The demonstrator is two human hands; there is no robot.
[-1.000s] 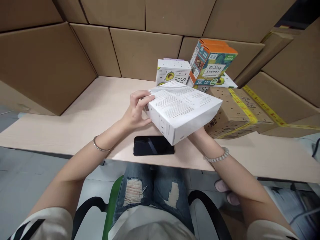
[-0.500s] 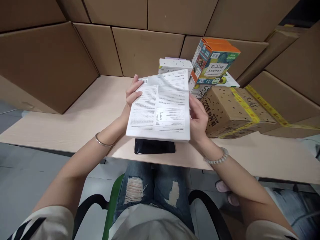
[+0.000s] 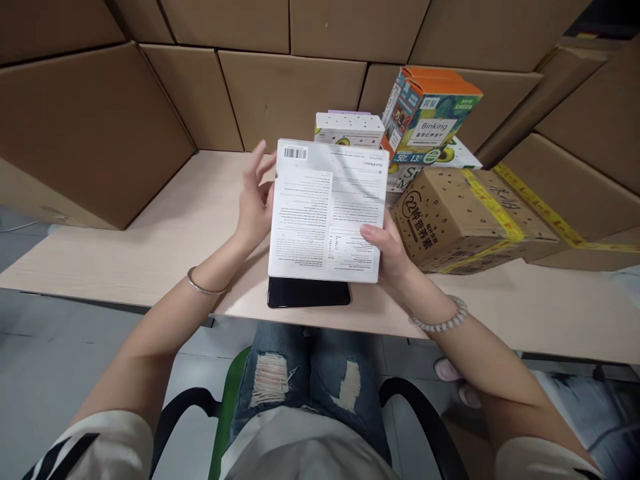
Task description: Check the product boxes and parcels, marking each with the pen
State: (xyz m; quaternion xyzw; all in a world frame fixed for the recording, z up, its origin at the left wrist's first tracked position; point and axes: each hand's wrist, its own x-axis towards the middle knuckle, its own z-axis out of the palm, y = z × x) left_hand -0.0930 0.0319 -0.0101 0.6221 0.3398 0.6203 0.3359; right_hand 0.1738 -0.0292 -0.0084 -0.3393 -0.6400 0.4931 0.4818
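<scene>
A flat white box faces me, covered in small printed text, with a barcode at its upper left. My right hand grips its lower right side, the thumb lying on the printed face and the other fingers hidden behind. Beside the left edge is my left hand, its fingers raised and spread; whether its fingertips touch the edge is hard to see. A black smartphone lies on the table just under the box's lower edge, partly covered by it in view.
Orange-topped Binking boxes stand at the back right on other cartons, beside a white avocado-print box. A brown carton with yellow tape sits on the table to the right. Large cardboard boxes wall the back.
My left hand has let go of the box's left side and spread its fingers. The box has turned more upright and shifted slightly right; my right thumb now lies on its face.
</scene>
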